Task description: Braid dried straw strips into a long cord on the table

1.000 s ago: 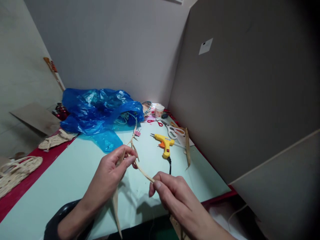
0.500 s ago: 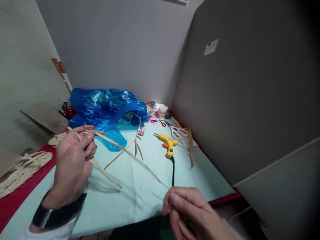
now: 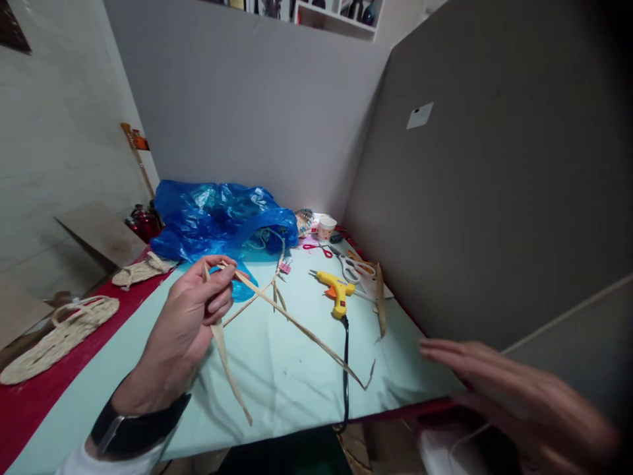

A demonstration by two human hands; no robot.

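My left hand (image 3: 190,316) is closed on a bunch of pale straw strips (image 3: 297,326) above the light green table (image 3: 277,382). One long strip runs from the fingers down to the right and ends free near the table's front edge. Another hangs below the hand toward me. My right hand (image 3: 499,382) is off the table's right front corner, blurred, its fingers stretched out flat and holding nothing. It is apart from the strips. A dark watch sits on my left wrist.
A yellow glue gun (image 3: 336,290) with a black cord lies mid-table. Behind it are scissors (image 3: 352,267), a wooden stick (image 3: 380,300), a paper cup (image 3: 326,227) and a blue plastic bag (image 3: 222,218). Woven straw pieces (image 3: 59,336) lie on the red cloth at left. A grey board (image 3: 494,198) walls the right side.
My right hand has let go of the long strip and swung out to the right, fingers now flat. My left hand has moved right toward the middle, still gripping the strips.
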